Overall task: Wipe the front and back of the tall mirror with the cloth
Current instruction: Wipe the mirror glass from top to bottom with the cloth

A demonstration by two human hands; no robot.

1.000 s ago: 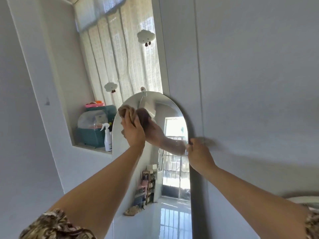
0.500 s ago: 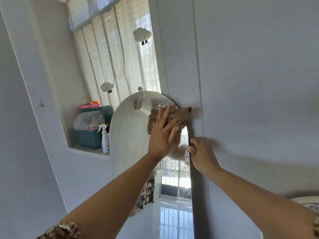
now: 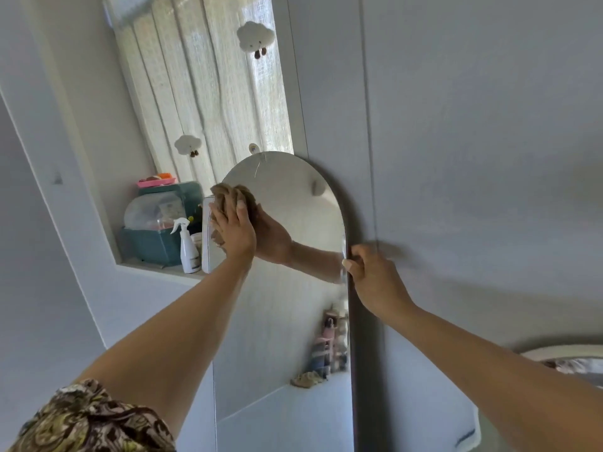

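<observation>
Mirror point(image 3: 280, 321) tall, round at the top, leaning on the white wall point(image 3: 456, 158). Front side facing out, so front side getting wiped now. Back side hidden, not done yet, probably.

Left hand point(image 3: 233, 233) flat on the glass near the top left edge. Fingers point(image 3: 225, 207) stretched out and close together, pushing the brown cloth point(image 3: 228, 194) onto the glass. Flat hand good for rubbing a big patch at once. Cloth bunched up, poking out above the fingertips.

Right hand point(image 3: 375, 282) wrapped round the right edge of the mirror. Fingers curled tight on the rim, thumb point(image 3: 350, 264) at the front. Holding on likely to stop the mirror from sliding or wobbling while rubbed.

Lots of bare glass below and to the right of the cloth, free for long strokes down. Left edge very close to the cloth, so little room that way. Just past that edge, a shelf nook with a white spray bottle point(image 3: 188, 246) and a teal box point(image 3: 153, 246). Best not to bump the bottle with a wide swipe. Curtain point(image 3: 202, 93) with small cloud toys point(image 3: 255, 36) above, well apart from the hands.
</observation>
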